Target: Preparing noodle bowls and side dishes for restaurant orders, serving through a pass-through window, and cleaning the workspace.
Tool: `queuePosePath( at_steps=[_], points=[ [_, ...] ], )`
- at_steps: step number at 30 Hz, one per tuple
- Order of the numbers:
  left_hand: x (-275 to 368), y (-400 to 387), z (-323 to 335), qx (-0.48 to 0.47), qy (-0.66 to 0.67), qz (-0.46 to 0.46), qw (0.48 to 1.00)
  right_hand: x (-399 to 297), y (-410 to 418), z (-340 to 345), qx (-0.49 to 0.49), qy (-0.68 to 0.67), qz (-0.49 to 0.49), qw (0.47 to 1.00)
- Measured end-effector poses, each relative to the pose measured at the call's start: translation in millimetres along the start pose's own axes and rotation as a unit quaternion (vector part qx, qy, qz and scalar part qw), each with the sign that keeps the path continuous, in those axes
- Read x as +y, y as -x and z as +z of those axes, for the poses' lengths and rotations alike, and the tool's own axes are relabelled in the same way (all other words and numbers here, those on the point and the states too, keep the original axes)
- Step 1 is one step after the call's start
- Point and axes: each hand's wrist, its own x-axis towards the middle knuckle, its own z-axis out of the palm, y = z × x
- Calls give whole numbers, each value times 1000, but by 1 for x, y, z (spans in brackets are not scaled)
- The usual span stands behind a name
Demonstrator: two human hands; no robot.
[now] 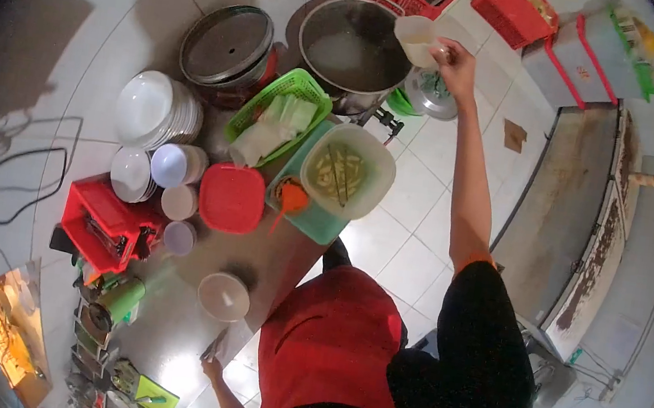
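My right hand (458, 66) grips the handle of a translucent plastic jug (417, 37), which is tilted at the right rim of a large metal stockpot (348, 43). Dark-looking liquid with a pale patch fills part of the pot. At the front edge of the metal table (164, 312), my left hand (212, 368) holds a thin grey item (214, 347), too small to identify. Beyond that hand stands a cream bowl (223, 297), its inside bare. A square plastic tub (374, 195) nearer the pot contains pale pieces in liquid, with tongs or chopsticks (338, 174) lying across.
Stacked white plates (145, 106), small bowls (170, 165), a red lid (232, 198) and a red cutlery holder (103, 230) crowd the left side. A green basket (311, 87) of wrapped packets sits by the pot. Another lidded pot (227, 45) stands behind. Red crates (513, 12) are at the back.
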Motion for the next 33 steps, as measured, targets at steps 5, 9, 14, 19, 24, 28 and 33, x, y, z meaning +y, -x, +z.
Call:
queuePosePath(
  at_steps=[5, 9, 14, 19, 24, 28, 33],
  points=[
    [98, 36, -12, 9, 117, -13, 993, 114, -51, 93, -101, 122, -25, 987],
    [169, 37, -24, -13, 126, 22, 992, 189, -56, 168, -283, 301, 8, 911],
    [173, 49, -5, -60, 218, -95, 970, 251, -30, 211, -381, 383, -142, 829],
    [208, 113, -25, -220, 393, -250, 857, 276, -78, 225, -372, 523, -143, 754],
    [184, 180, -26, -215, 416, -320, 824, 304, -95, 284, -373, 605, -192, 677],
    [179, 174, -20, -199, 422, -294, 834, 432, -80, 273, -395, 613, -216, 649],
    [142, 177, -29, -145, 440, -287, 838, 433, -27, 307, -462, 388, -44, 796]
  ],
)
